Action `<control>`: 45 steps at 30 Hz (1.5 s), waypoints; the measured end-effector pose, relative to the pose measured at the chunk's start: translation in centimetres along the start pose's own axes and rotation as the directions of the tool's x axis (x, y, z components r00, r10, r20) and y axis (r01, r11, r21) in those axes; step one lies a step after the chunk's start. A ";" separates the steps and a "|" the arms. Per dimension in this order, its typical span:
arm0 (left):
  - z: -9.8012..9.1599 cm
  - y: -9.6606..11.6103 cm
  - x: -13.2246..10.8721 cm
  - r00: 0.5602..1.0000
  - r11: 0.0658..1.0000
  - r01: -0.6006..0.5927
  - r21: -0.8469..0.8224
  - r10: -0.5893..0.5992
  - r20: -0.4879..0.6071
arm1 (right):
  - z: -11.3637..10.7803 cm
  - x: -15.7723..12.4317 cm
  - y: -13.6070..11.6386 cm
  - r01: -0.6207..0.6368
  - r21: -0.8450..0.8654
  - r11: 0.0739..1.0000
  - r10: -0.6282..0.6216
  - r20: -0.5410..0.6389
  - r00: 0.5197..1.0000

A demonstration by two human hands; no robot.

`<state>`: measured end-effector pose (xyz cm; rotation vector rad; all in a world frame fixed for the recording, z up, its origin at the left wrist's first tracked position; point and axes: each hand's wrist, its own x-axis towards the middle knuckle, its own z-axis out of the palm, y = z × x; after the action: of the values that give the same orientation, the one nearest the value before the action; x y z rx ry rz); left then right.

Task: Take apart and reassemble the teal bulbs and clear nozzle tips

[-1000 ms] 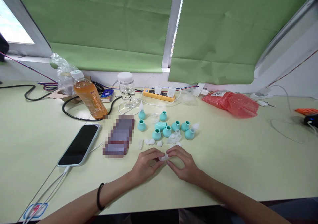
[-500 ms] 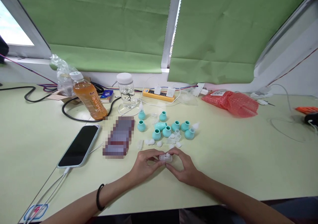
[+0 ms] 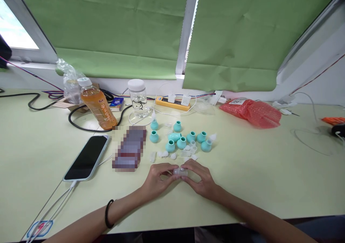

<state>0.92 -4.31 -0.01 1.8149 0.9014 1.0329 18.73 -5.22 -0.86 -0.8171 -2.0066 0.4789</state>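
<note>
Between my two hands is a small clear plastic tube piece, lying sideways above the table. My left hand pinches its left end between thumb and fingers. At its right end, the thumb and forefinger of my right hand close on it, near a small whitish nub on its upper side. Just beyond my hands stand several turquoise rubber bulbs with open necks. One turquoise bulb at the right has a clear pointed tip in its neck. Small white and clear plastic parts lie between the bulbs and my fingers.
A phone with a white cable lies at left, beside a blurred-out dark item. Farther back stand an orange drink bottle, a clear water bottle, a yellow power strip and red bubble wrap.
My right fingers have shifted slightly on the clear plastic piece, and the nub on it sits a little differently. The whole view has moved slightly; other things lie as before.
</note>
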 end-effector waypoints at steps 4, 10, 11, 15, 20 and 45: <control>0.0 0.1 0.1 1.000 1.000 -0.027 0.008 0.027 -0.005 | 0.0 -0.1 0.0 -0.039 0.009 0.999 0.039 0.011 0.999; 0.0 0.1 0.0 0.997 0.997 -0.071 0.013 0.071 -0.020 | 0.2 -0.2 -0.1 -0.076 -0.010 0.997 0.075 -0.056 0.996; -0.1 0.0 0.0 0.997 0.997 -0.075 0.015 0.075 -0.018 | 0.2 -0.1 -0.1 -0.069 -0.006 0.998 0.069 -0.051 0.996; -0.1 0.0 0.0 0.994 0.994 -0.105 0.026 0.105 0.000 | 0.3 -0.1 0.0 -0.043 -0.003 0.999 0.043 -0.051 0.998; 0.0 0.1 -0.1 0.988 0.986 -0.152 0.071 0.153 -0.008 | 0.3 -0.4 0.4 0.026 -0.010 1.000 -0.027 -0.033 0.999; 0.2 -0.1 -0.3 0.967 0.959 -0.253 0.128 0.256 -0.012 | 0.3 -0.4 0.1 0.098 -0.144 0.985 -0.113 -0.103 0.988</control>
<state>0.93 -4.55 -0.26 2.0670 0.7780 1.1863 18.66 -5.44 -1.30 -0.7988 -1.9849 0.2301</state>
